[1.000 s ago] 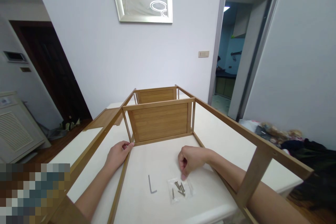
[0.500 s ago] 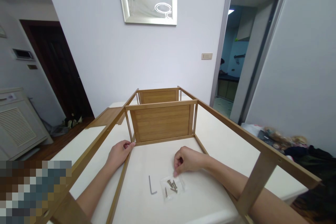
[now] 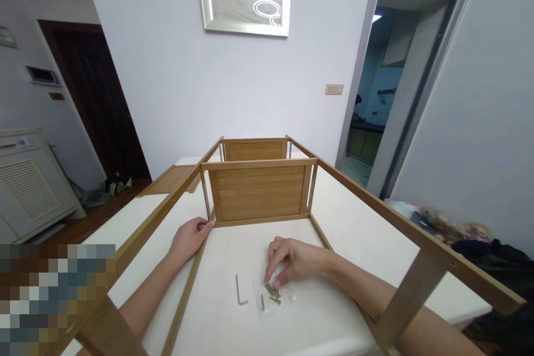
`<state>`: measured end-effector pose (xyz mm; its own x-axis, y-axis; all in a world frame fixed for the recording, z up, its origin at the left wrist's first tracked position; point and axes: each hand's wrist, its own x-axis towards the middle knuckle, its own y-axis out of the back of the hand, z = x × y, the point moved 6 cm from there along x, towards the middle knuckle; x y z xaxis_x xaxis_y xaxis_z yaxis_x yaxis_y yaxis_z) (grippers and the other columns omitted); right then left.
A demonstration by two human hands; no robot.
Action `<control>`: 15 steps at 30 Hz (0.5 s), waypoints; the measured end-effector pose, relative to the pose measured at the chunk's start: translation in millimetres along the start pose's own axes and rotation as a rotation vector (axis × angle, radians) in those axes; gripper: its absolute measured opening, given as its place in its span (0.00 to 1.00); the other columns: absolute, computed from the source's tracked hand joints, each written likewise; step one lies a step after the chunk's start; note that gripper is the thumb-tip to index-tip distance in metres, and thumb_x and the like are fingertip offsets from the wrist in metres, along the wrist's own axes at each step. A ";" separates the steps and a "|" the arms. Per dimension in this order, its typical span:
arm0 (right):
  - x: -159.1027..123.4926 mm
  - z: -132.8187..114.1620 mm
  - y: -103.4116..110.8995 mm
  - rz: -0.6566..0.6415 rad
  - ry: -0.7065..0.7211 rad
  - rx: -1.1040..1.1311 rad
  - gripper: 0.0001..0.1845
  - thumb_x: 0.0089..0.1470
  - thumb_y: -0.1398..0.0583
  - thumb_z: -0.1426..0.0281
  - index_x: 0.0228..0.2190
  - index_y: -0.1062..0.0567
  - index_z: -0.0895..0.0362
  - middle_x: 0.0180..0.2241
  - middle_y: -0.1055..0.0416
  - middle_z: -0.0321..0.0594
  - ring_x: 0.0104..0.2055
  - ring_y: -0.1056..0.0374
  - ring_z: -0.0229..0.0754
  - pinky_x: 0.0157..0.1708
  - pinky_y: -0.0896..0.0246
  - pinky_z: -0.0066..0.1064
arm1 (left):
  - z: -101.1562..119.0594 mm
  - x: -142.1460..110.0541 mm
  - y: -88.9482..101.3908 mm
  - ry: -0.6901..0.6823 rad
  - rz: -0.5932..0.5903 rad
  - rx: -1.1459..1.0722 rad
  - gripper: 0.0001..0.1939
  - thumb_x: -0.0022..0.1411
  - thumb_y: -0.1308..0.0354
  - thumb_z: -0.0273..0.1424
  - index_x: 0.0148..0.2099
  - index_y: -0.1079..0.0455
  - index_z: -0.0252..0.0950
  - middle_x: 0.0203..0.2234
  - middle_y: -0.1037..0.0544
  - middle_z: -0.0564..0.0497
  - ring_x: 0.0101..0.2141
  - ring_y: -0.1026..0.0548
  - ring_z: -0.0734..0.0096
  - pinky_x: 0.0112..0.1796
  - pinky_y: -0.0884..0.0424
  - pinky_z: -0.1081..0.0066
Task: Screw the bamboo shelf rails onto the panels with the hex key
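My left hand [image 3: 191,239] is closed round the lower left rail of a wooden frame [image 3: 261,163], at the corner beside an upright shelf panel [image 3: 258,193]. My right hand [image 3: 294,260] is over several screws [image 3: 274,293] that lie on a small clear plastic bag [image 3: 267,308]. Its thumb and index finger are apart, with the tips at the screws and nothing seen between them. One screw lies a little apart on the left of the bag. An L-shaped hex key [image 3: 239,292] rests on the white table [image 3: 225,328] left of the bag.
Long wooden rails run along both sides of my arms. A loose wooden panel [image 3: 169,179] lies on the table at the left. Beyond the table's right edge is a pile of clothes and bags [image 3: 471,239]. A wall with a framed picture [image 3: 246,32] stands behind.
My right hand has moved from the bag's upper edge onto the screws, and its thumb and index finger have spread. My left hand stays at the frame's corner. The view has shifted slightly.
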<state>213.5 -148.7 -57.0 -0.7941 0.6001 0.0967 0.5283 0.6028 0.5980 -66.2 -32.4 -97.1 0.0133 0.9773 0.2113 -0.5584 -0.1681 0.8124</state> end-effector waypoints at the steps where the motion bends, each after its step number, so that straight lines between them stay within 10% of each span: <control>1: 0.0 -0.3 -1.2 -0.015 0.005 -0.012 0.21 0.42 0.31 0.53 0.37 0.17 0.50 0.29 0.34 0.37 0.39 0.37 0.41 0.44 0.43 0.30 | -0.1 0.1 0.1 0.002 0.002 0.003 0.23 0.58 0.51 0.51 0.37 0.25 0.38 0.29 0.20 0.48 0.33 0.24 0.60 0.33 0.35 0.69; 15: 1.8 9.5 -9.1 -0.075 0.012 -0.024 0.23 0.54 0.40 0.51 0.39 0.17 0.56 0.25 0.35 0.36 0.30 0.40 0.36 0.33 0.45 0.26 | 0.3 -0.2 -0.5 0.002 -0.003 0.012 0.22 0.59 0.51 0.50 0.36 0.26 0.39 0.29 0.21 0.49 0.33 0.24 0.60 0.33 0.36 0.69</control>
<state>210.2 -148.1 -69.7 -0.8347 0.5473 0.0607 0.4601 0.6325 0.6231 -65.7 -32.6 -97.4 0.0135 0.9781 0.2078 -0.5486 -0.1665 0.8194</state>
